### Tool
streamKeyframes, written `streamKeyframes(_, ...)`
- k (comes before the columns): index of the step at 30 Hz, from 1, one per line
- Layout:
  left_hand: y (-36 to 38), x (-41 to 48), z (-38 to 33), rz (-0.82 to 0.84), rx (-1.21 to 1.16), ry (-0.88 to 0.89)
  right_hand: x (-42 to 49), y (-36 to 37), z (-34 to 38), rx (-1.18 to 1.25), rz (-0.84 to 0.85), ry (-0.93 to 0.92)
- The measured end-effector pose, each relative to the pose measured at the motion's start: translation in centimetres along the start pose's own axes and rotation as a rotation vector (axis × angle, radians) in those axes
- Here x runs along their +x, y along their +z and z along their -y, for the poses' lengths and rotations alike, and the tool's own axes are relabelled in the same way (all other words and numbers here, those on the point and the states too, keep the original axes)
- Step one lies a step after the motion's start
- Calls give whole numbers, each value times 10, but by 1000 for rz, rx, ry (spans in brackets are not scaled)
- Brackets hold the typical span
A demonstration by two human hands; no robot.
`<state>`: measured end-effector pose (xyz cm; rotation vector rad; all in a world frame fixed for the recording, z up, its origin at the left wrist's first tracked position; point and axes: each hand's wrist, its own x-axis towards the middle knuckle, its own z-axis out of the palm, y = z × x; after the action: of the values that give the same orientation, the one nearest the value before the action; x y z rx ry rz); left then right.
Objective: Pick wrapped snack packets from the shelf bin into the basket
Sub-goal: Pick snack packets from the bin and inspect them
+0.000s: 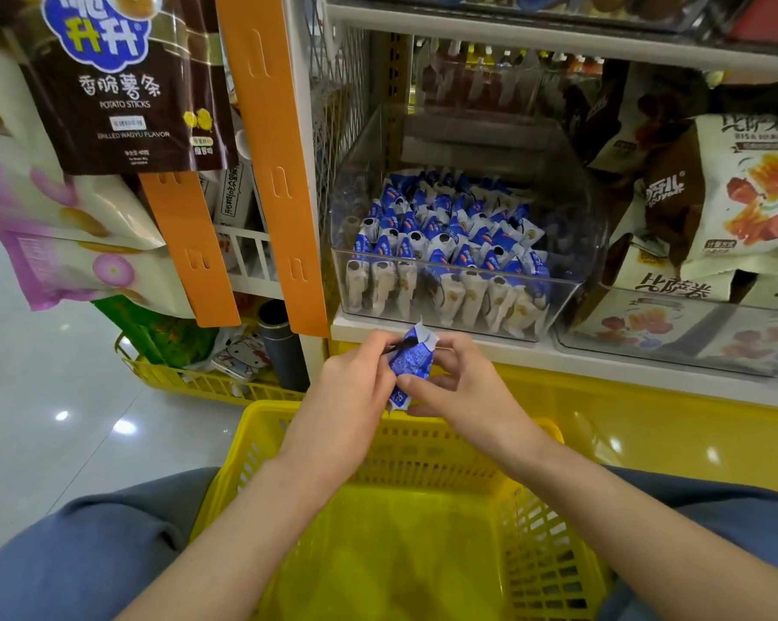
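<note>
A clear plastic shelf bin (571, 302) holds several blue-and-white wrapped snack packets (449, 235). Below its front edge, both hands grip one blue snack packet (411, 360) between them. My left hand (355, 387) holds its left side, and my right hand (463, 387) pinches its lower right with the thumb across the wrapper. They hover over the far rim of a yellow plastic basket (535, 531) that rests on my lap. Nothing shows inside the basket.
A second clear bin with large brown-and-white snack bags (701, 244) stands to the right. Orange hanging strips (279, 172) and chip bags (122, 82) hang at the left. Another yellow basket (207, 383) with items sits on the floor at the left. A yellow shelf base (647, 423) runs below.
</note>
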<state>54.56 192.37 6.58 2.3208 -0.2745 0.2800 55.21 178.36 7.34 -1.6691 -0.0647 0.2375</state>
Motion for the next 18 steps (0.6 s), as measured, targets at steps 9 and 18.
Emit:
streamKeyframes(9, -1, -1, -7, -49, 111, 83, 0, -1, -6, -356, 11, -119)
streamKeyframes(18, -6, 9, -2, -59, -374, -274, 4, -1, -6, -204, 95, -145)
